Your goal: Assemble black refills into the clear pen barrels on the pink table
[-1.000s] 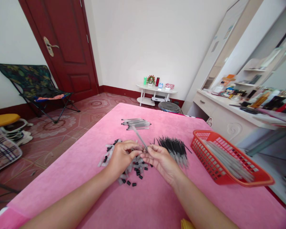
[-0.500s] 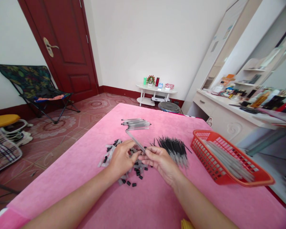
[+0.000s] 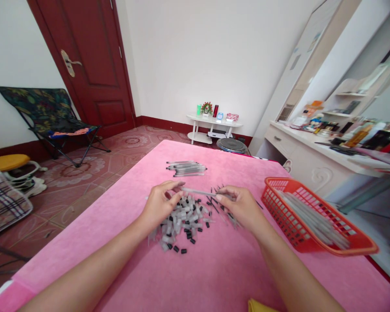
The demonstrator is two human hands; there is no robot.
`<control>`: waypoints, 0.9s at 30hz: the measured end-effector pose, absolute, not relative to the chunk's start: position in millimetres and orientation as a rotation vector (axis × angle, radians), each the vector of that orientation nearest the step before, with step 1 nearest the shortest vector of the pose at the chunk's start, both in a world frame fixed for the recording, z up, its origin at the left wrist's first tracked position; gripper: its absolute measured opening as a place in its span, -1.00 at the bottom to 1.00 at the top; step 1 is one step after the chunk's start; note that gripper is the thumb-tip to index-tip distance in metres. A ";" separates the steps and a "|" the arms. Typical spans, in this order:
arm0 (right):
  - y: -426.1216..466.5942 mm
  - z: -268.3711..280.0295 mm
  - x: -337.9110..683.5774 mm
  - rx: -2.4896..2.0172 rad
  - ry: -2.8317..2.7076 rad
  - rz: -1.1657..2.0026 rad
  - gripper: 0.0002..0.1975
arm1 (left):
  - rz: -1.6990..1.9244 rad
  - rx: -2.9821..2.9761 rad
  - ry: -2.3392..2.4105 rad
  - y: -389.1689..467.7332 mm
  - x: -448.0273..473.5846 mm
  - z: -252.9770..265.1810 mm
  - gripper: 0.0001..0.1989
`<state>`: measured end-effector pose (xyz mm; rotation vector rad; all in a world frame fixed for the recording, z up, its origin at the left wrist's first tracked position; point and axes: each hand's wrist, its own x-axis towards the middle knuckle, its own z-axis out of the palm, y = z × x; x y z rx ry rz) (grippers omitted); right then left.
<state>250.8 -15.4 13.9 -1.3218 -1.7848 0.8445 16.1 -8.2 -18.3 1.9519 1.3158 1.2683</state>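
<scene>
A slim clear pen (image 3: 199, 192) lies nearly level between my hands, above the pile. Its right end is pinched between the thumb and fingers of my right hand (image 3: 242, 204). At its left end are the thumb and fingertips of my left hand (image 3: 160, 200), closed around the tip; the exact contact is blurred. Below spreads a heap of clear pen caps (image 3: 182, 216) mixed with small black plugs (image 3: 183, 251). Dark-tipped refills (image 3: 219, 206) lie partly hidden under my right hand. Beyond my hands rests a stack of pens (image 3: 188, 167).
On the right of the pink-covered table (image 3: 195, 277) stands a red plastic basket (image 3: 287, 232) holding clear tubes (image 3: 315, 219). Yellow cloth (image 3: 258, 306) shows at the near edge. A cluttered dresser (image 3: 312, 149) stands beyond the basket; a folding chair (image 3: 52, 112) is at left.
The pen has swung from slanting up-left to nearly level. My right hand has moved right, over the refills, and my left hand has moved slightly up and left, uncovering more caps.
</scene>
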 end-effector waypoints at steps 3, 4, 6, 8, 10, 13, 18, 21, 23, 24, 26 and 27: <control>-15.3 15.9 255.8 -1.376 -1.854 0.719 -0.83 | 1.248 2.022 1.317 -7.8 15.2 -20.5 -0.76; -15.7 17.0 256.7 -1.384 -1.870 0.700 -0.83 | 1.240 2.064 1.319 -7.6 14.6 -20.8 -0.77; -16.6 20.5 258.0 -1.397 -1.880 0.680 -0.83 | 1.214 2.162 1.339 -7.5 13.3 -20.2 -0.80; -17.3 25.5 259.9 -1.405 -1.863 0.686 -0.85 | 1.181 2.242 1.377 -8.0 12.2 -18.2 -0.82; -16.8 31.1 264.5 -1.405 -1.841 0.701 -0.86 | 1.155 2.284 1.424 -8.2 11.1 -16.0 -0.83; -12.7 38.1 280.1 -1.425 -1.783 0.692 -0.86 | 1.153 2.259 1.534 -5.6 7.1 -15.1 -0.82; -1.5 42.5 319.0 -1.468 -1.570 0.659 -0.78 | 1.191 2.024 1.692 5.0 -6.8 -18.3 -0.78; 0.5 44.7 328.4 -1.443 -1.428 0.724 -0.74 | 1.212 1.929 1.717 7.7 -9.4 -16.2 -0.80; -2.6 46.0 320.5 -1.379 -1.328 0.880 -0.71 | 1.227 1.812 1.649 5.5 -4.5 -13.1 -0.79; -5.6 45.7 311.9 -1.327 -1.295 0.982 -0.71 | 1.221 1.734 1.584 3.1 -0.2 -11.8 -0.78; -13.8 42.5 287.4 -1.189 -1.288 1.182 -0.71 | 1.182 1.572 1.429 -3.6 10.7 -10.5 -0.75; -18.4 39.5 273.2 -1.119 -1.298 1.263 -0.71 | 1.152 1.511 1.361 -7.7 16.5 -10.6 -0.74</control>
